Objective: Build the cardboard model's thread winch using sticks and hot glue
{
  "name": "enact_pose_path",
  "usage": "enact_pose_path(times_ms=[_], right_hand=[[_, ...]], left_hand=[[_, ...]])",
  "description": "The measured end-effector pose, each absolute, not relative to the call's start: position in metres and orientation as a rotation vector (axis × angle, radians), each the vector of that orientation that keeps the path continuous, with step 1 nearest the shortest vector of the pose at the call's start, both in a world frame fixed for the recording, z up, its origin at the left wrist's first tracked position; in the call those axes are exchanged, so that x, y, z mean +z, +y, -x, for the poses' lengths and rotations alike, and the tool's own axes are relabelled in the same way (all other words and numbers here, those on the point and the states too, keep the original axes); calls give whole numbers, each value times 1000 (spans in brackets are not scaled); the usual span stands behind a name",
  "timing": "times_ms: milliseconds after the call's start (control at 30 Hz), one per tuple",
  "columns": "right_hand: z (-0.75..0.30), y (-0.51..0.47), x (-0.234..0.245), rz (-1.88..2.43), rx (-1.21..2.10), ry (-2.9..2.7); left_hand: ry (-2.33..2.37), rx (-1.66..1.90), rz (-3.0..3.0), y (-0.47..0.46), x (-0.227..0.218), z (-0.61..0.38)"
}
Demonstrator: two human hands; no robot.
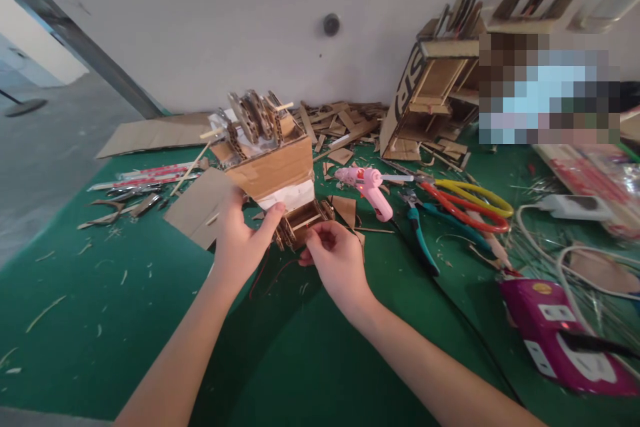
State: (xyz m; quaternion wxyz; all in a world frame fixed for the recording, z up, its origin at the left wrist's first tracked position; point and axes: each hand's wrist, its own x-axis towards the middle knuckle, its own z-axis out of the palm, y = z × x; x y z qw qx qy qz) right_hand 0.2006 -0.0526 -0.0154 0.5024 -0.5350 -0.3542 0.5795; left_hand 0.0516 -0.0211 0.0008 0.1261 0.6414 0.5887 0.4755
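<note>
A cardboard model (273,163) with round cardboard gears and thin wooden sticks on top is tilted up off the green mat (100,320). My left hand (240,240) grips its lower left side, thumb against a white paper patch. My right hand (335,257) is closed in a pinch at the model's bottom edge, where small cardboard parts and thin dark wires hang down.
A pink glue gun (370,187) lies just right of the model. Red and yellow cutters (467,203), teal pliers (420,233), a purple power strip (560,333) and white cables sit at right. Cardboard scraps (340,123), a cardboard structure (430,100) and flat sheets (155,133) line the wall.
</note>
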Motion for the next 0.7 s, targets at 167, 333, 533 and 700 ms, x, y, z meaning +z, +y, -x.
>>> enact_pose_path(times_ms=[167,333,533,700], right_hand=[[-201,-52,-15,1304,1403,-858],[-201,-51,-17,1302,1394,-873],[-201,-51,-19,1296,1381,-858],[-201,-52,-18,1297,1391,-883]], left_hand=[[1718,1383,-1865,-23,0,-53],[1730,1412,-1885,-23,-2,-53],[1720,1416,-1891,-23,-3,-52],[1717,1419,-1903,-23,-2,-52]])
